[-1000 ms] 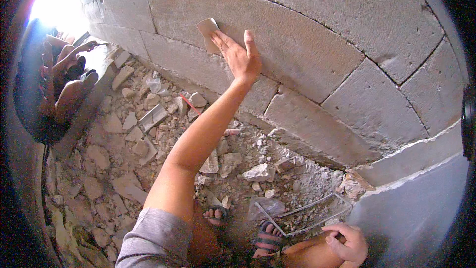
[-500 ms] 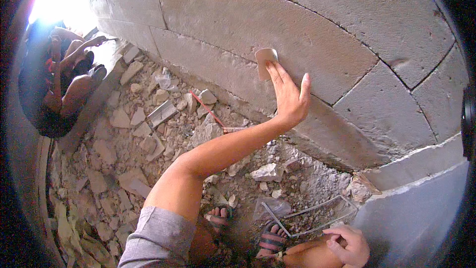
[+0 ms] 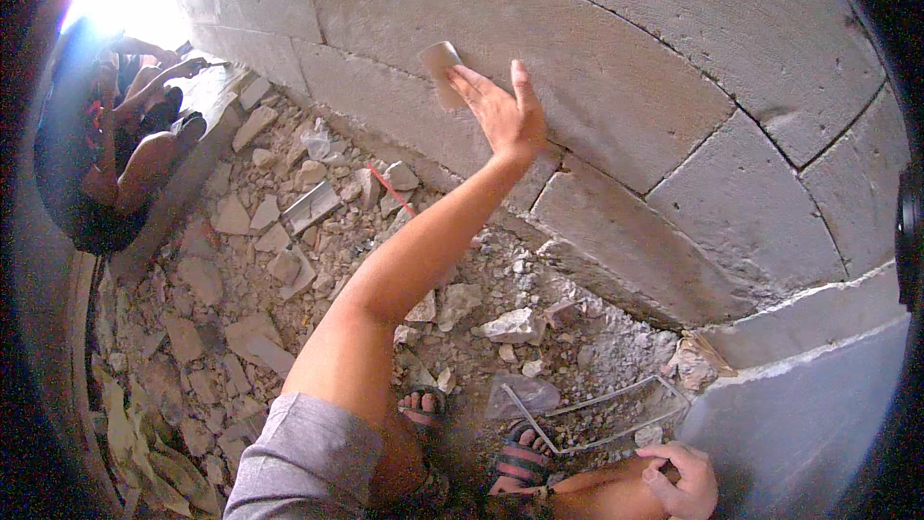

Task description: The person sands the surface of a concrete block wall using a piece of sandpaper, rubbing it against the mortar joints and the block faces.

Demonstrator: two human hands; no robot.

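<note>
- Directions are taken from the middle of the view.
- The sheet, thin and tan, lies against the wall at 12 o'clock, near the joint between two courses of blocks.
- The left hand, just past 12, presses its fingertips on the sheet; the fingers are straight and close together, the thumb standing wide toward the upper edge.
- The left arm, in a grey sleeve, reaches up from 7 o'clock.
- The right hand, between 4 and 5, is half curled by the leg; I cannot tell whether it holds anything.
- A pale frame lies on the ground toward 5, beside a clear bag.
- Sandalled feet stand between 5 and 7.
- Rubble spreads from 5 round to 10, with a red strip at 10.
- A second person sits between 9 and 10.
</note>
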